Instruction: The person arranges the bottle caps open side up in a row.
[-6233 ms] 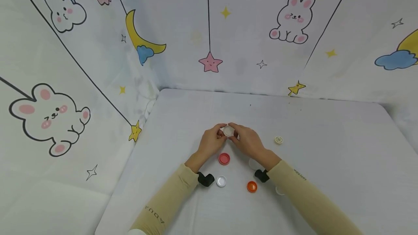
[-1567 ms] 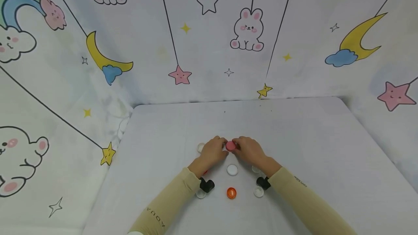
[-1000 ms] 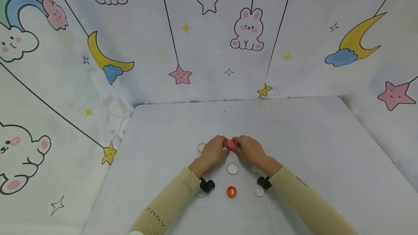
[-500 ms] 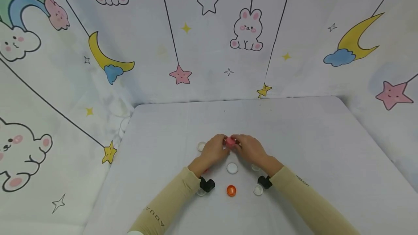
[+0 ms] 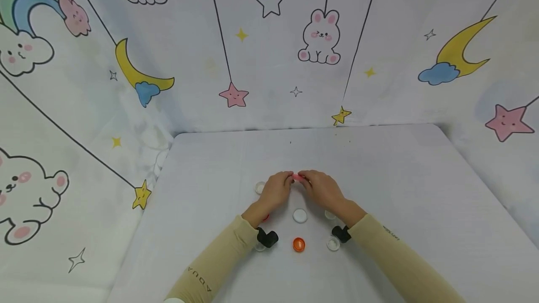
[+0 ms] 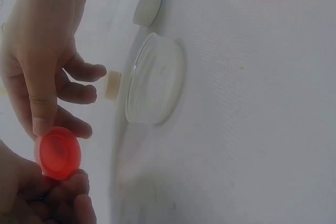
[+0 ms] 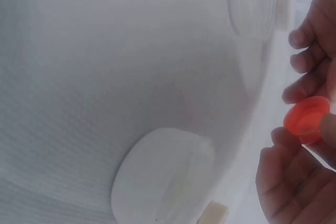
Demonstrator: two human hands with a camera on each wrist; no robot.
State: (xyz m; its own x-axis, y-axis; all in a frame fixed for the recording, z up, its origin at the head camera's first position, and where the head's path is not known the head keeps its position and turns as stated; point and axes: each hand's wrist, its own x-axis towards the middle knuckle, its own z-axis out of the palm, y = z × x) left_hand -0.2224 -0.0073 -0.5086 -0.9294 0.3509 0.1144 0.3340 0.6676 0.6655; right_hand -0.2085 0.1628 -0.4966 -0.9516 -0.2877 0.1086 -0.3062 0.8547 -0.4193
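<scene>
A round red plastic cap (image 5: 297, 177) is held up off the table between the fingertips of both hands. My left hand (image 5: 275, 191) pinches one edge and my right hand (image 5: 323, 190) pinches the opposite edge. In the left wrist view the hollow inside of the red cap (image 6: 56, 153) shows. A white lid (image 5: 300, 215) lies on the cloth below the hands. Nearer the body is an orange cap (image 5: 299, 244), hollow side up. Another red cap (image 5: 265, 217) is mostly covered by my left wrist.
A whitish cap (image 5: 259, 187) lies left of the hands. On the right are a pale lid (image 5: 330, 215), partly covered by the right wrist, and a white ring-shaped cap (image 5: 333, 243). The left wrist camera partly hides another pale cap (image 5: 259, 246). A beige cap (image 6: 113, 85) shows farther back.
Earliest, the hands held a whitish disc; now they hold the red cap. Over the last second it has moved slightly away and tilted from face-on to nearly edge-on in the head view.
</scene>
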